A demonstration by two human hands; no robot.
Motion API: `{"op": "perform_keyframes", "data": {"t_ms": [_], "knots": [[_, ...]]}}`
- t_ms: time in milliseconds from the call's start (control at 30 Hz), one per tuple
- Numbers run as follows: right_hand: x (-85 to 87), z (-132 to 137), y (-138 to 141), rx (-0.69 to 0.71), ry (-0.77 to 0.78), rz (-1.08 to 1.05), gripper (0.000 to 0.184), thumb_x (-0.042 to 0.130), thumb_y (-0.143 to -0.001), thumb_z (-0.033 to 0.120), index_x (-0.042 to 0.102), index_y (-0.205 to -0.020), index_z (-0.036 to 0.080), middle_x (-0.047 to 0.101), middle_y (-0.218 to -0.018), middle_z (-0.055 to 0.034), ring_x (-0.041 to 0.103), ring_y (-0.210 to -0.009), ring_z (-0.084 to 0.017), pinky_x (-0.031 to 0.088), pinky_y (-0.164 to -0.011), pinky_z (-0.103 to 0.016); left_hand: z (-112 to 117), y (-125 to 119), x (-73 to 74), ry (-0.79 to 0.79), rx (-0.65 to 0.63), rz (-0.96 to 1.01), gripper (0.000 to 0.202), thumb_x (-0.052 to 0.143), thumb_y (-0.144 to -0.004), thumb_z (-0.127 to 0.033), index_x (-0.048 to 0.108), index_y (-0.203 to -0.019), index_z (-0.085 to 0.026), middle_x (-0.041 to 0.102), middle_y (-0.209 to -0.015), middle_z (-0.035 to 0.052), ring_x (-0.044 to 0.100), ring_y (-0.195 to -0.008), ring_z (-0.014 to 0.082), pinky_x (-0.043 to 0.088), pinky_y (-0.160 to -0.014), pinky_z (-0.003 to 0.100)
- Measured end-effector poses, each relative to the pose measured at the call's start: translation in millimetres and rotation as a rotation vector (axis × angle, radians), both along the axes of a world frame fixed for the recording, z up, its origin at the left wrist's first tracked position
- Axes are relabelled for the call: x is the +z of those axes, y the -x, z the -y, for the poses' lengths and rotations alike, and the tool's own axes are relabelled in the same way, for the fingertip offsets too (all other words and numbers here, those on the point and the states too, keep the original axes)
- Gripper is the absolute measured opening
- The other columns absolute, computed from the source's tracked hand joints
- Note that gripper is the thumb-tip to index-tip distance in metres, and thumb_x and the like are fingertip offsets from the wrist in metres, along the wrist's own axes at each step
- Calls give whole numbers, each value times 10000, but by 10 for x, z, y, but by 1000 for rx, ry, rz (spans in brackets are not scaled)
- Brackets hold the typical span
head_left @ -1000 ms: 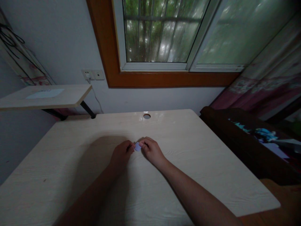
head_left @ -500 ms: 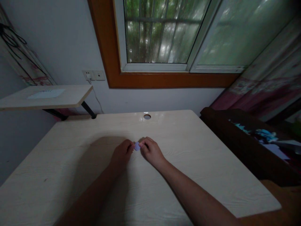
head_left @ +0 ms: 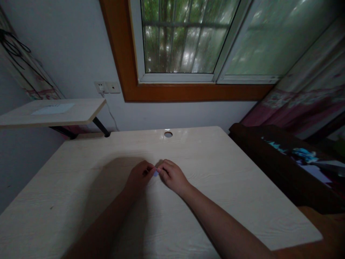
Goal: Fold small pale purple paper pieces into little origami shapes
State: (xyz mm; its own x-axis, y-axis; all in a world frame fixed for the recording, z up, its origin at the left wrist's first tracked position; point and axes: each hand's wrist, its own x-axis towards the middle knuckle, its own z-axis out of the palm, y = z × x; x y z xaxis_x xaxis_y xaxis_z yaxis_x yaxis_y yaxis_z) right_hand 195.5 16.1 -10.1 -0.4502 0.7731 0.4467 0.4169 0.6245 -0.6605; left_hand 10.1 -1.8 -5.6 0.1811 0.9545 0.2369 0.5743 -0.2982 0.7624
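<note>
My left hand (head_left: 138, 176) and my right hand (head_left: 171, 175) meet at the middle of a pale wooden desk (head_left: 81, 187). Both pinch a small light-blue piece of paper (head_left: 155, 173) between their fingertips, just above the desk top. Only a sliver of the paper shows; the rest is hidden by my fingers. Both forearms reach in from the bottom edge.
A round cable hole (head_left: 168, 134) sits near the desk's far edge. A raised side shelf (head_left: 54, 111) with a white sheet stands at the left. A wall socket (head_left: 107, 86) and a window (head_left: 185, 39) are behind. Dark furniture (head_left: 283, 158) borders the desk's right side.
My fingertips have closed in together, so less of the blue paper shows than before. Both hands have shifted slightly toward me on the desk.
</note>
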Motion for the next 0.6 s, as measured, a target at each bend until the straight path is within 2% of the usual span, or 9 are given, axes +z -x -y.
{"op": "perform_keyframes", "data": {"t_ms": [333,600], "knots": [[21,21,-3,25,-83,35,134,515,-946,201,609,-851,203,597,-818,-46,530,-848,-196,423,-790,-335,24,9,11,-22,-22,-3,156,537,-867,-285,620,-786,-180,597,-748,11,542,-698,151,412,-663,263],[49,36,-13,-33,-68,-46,119,541,-929,197,636,-859,209,557,-797,-36,514,-833,-193,414,-779,-344,23,42,24,39,-9,63,198,537,-873,-315,649,-794,-173,621,-756,17,561,-719,158,415,-670,262]]}}
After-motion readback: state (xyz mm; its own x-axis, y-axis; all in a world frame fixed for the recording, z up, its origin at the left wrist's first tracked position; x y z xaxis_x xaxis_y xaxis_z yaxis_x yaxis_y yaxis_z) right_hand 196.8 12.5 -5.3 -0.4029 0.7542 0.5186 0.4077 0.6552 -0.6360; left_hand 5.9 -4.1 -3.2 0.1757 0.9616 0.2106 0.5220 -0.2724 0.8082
